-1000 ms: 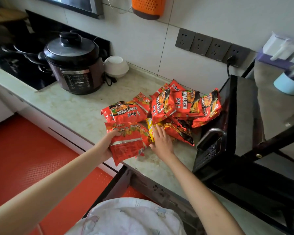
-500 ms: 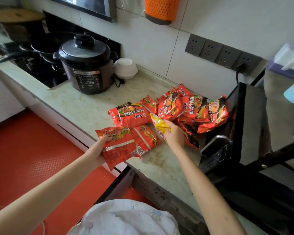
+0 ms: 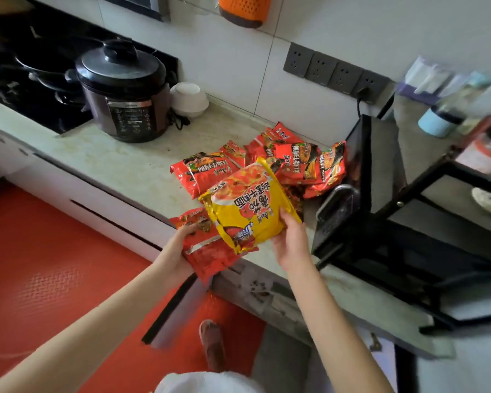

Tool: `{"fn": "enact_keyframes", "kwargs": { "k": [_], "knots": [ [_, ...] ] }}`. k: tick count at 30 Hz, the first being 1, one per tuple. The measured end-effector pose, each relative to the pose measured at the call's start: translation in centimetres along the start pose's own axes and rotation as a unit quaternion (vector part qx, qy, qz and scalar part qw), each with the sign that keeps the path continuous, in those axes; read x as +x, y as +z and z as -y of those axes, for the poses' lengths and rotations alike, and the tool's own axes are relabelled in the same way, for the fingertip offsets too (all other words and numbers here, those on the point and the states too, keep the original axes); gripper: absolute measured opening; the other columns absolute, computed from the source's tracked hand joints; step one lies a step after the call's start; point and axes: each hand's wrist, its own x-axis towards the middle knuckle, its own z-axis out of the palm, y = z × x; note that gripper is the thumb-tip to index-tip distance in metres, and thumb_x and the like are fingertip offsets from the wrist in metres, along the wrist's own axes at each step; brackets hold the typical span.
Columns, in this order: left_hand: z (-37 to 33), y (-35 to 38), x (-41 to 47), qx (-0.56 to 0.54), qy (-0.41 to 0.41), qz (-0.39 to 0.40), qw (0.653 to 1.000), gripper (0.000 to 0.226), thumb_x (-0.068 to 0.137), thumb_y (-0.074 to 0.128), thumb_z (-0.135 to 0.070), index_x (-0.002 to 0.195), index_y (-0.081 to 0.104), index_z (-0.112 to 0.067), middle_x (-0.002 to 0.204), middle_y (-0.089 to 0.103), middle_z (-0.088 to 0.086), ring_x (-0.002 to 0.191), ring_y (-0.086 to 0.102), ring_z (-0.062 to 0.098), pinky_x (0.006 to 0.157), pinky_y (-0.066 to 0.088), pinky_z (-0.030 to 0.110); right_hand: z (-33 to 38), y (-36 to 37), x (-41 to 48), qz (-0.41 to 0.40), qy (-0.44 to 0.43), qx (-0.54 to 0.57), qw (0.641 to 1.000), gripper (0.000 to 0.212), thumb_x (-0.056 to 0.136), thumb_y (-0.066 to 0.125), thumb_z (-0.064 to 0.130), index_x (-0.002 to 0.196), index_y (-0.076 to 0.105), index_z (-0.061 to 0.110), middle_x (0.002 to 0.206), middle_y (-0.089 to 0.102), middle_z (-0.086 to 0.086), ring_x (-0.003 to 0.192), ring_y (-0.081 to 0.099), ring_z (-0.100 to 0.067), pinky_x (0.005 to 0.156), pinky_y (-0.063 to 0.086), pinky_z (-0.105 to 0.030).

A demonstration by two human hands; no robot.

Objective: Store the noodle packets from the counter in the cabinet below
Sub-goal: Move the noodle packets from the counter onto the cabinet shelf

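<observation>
My right hand [image 3: 291,245] grips a yellow noodle packet [image 3: 247,205] by its lower right corner, lifted above the counter edge. My left hand [image 3: 176,248] holds a red noodle packet [image 3: 210,253] just beyond the counter edge, partly under the yellow one. Several red noodle packets [image 3: 292,160] lie in a pile on the stone counter [image 3: 131,165] against the black oven. Another red packet [image 3: 207,171] lies flat in front of the pile. Below me the cabinet door [image 3: 173,310] stands open; its inside is hidden.
A black pressure cooker [image 3: 122,89] and a white bowl [image 3: 189,99] stand at the back left, beside the stove [image 3: 26,78]. A black oven [image 3: 360,177] on a rack sits right of the packets. Wall sockets [image 3: 335,72] are above. The floor [image 3: 40,265] is red.
My right hand has pulled the yellow packet out of the pile and lifted it toward me. My left hand has drawn the red packet back off the counter edge.
</observation>
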Motion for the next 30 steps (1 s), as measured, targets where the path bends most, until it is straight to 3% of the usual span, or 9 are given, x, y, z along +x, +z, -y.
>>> {"fn": "enact_keyframes", "kwargs": {
  "k": [3,8,10,12,15,19,25,27,30],
  "knots": [
    [2.2,0.0,-1.4,-0.024,-0.03,0.045,0.998,0.03,0.092,0.042,-0.033,0.102,0.064,-0.015,0.085,0.075,0.01,0.073,0.073,0.025,0.073,0.057,0.043,-2.7,-1.6,-4.0,-0.058,-0.01,-0.014,0.998,0.019,0.099,0.045,0.015,0.105,0.063,0.016,0.1,0.072,-0.002,0.086,0.069,-0.015,0.066,0.055,-0.03],
    [6.2,0.4,-3.9,-0.022,-0.065,0.085,0.994,0.045,0.09,0.042,-0.046,0.117,0.062,-0.016,0.097,0.074,0.01,0.083,0.072,0.028,0.082,0.053,0.046,-5.8,-4.3,-8.3,-0.178,-0.009,-0.101,0.979,0.027,0.096,0.05,0.032,0.118,0.062,0.021,0.116,0.067,-0.005,0.104,0.064,-0.026,0.09,0.051,-0.044],
    [7.6,1.0,-5.2,-0.018,-0.067,0.12,0.99,0.046,0.082,0.053,-0.051,0.112,0.064,-0.017,0.097,0.075,0.01,0.083,0.073,0.028,0.071,0.058,0.045,-5.9,-5.4,-9.7,-0.205,-0.011,-0.105,0.973,0.031,0.095,0.053,0.032,0.122,0.062,0.02,0.115,0.068,-0.005,0.104,0.065,-0.026,0.092,0.051,-0.047],
    [8.6,1.5,-5.9,-0.015,-0.069,0.156,0.985,0.065,0.053,0.079,-0.057,0.105,0.067,-0.019,0.097,0.075,0.009,0.084,0.073,0.027,0.062,0.059,0.042,-6.0,-6.7,-10.9,-0.207,-0.025,-0.112,0.972,0.027,0.094,0.055,0.03,0.119,0.063,0.022,0.11,0.07,-0.001,0.099,0.066,-0.02,0.088,0.054,-0.045],
    [9.7,1.8,-6.1,0.007,-0.075,0.16,0.984,0.083,0.035,0.086,-0.055,0.104,0.064,-0.014,0.09,0.076,0.008,0.078,0.073,0.024,0.057,0.059,0.038,-6.1,-9.2,-12.7,-0.165,-0.026,-0.129,0.977,0.026,0.093,0.058,0.024,0.117,0.063,0.019,0.108,0.071,-0.001,0.099,0.065,-0.02,0.084,0.053,-0.035],
    [11.1,1.6,-5.4,0.056,-0.067,0.152,0.985,0.101,0.013,0.093,-0.047,0.103,0.061,-0.016,0.09,0.076,0.006,0.078,0.073,0.023,0.059,0.06,0.036,-5.1,-13.6,-12.7,-0.058,0.007,-0.251,0.966,0.027,0.089,0.063,0.018,0.117,0.063,0.02,0.115,0.069,-0.004,0.108,0.063,-0.023,0.094,0.051,-0.041],
    [15.4,1.0,-4.5,0.113,-0.043,0.173,0.977,0.101,0.018,0.091,-0.052,0.107,0.059,-0.015,0.093,0.076,0.005,0.08,0.073,0.021,0.06,0.058,0.03,-5.8,-19.5,-11.0,0.074,-0.006,-0.384,0.92,0.03,0.092,0.059,0.01,0.119,0.059,0.022,0.135,0.047,-0.007,0.114,0.056,-0.016,0.07,0.052,-0.014],
    [17.3,0.3,-3.1,0.127,-0.047,0.153,0.979,0.104,0.019,0.092,-0.05,0.11,0.058,-0.014,0.093,0.076,0.006,0.079,0.073,0.021,0.06,0.058,0.029,-6.9,-21.5,-10.2,0.094,0.006,-0.392,0.915,0.033,0.091,0.06,0.011,0.116,0.056,0.032,0.129,0.052,0.002,0.11,0.057,-0.007,0.078,0.053,-0.017],
    [20.1,-1.4,0.3,0.123,-0.051,0.14,0.981,0.11,0.022,0.093,-0.046,0.119,0.053,-0.013,0.098,0.074,0.008,0.083,0.073,0.024,0.063,0.058,0.032,-9.2,-24.6,-7.7,0.111,0.058,-0.392,0.911,0.042,0.09,0.063,0.019,0.124,0.046,0.037,0.127,0.059,0.005,0.114,0.059,-0.01,0.097,0.05,-0.034]
  ]
}}
